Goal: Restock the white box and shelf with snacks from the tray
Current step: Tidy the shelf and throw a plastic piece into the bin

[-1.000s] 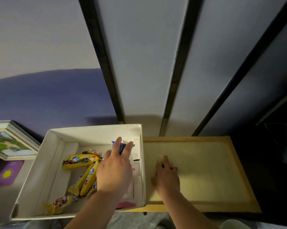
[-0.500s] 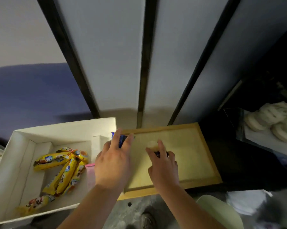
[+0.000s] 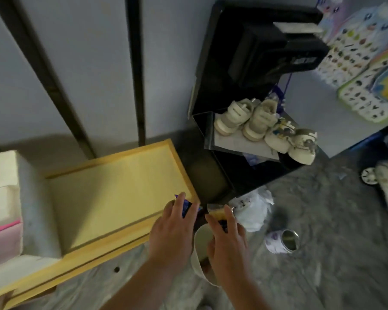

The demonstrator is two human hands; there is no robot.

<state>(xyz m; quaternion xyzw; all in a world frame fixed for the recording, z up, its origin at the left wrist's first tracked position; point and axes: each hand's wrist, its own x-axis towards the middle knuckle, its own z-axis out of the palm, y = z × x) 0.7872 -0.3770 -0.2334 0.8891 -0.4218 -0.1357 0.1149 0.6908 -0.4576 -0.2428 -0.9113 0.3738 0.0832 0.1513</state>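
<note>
- Left hand (image 3: 171,231) low in the middle of the view, fingers closed around a blue snack packet (image 3: 186,208), which pokes out between them.
- Right hand (image 3: 229,242) just beside it, fingertips pinching a pale yellow snack (image 3: 216,214) with a dark wrapper end.
- Both snacks hang right at the near right corner of the wooden tray (image 3: 88,257), the blue one over its rim, the yellow one just off it.
- Under the hands, a pale round container (image 3: 201,237), partly hidden.
- Right of the hands on the grey carpet (image 3: 334,220): a crumpled white plastic bag (image 3: 254,209) and a tin can (image 3: 282,241) on its side.
- The white box (image 3: 29,198) sits at the left edge, against the tray's left side, with something pink (image 3: 3,236) inside.
- Further back on the right, the black shelf (image 3: 222,63) stands against the wall, small cream shoes (image 3: 233,118) lined up on one level.
- Behind the tray, grey wall panels (image 3: 94,63) split by dark strips.
</note>
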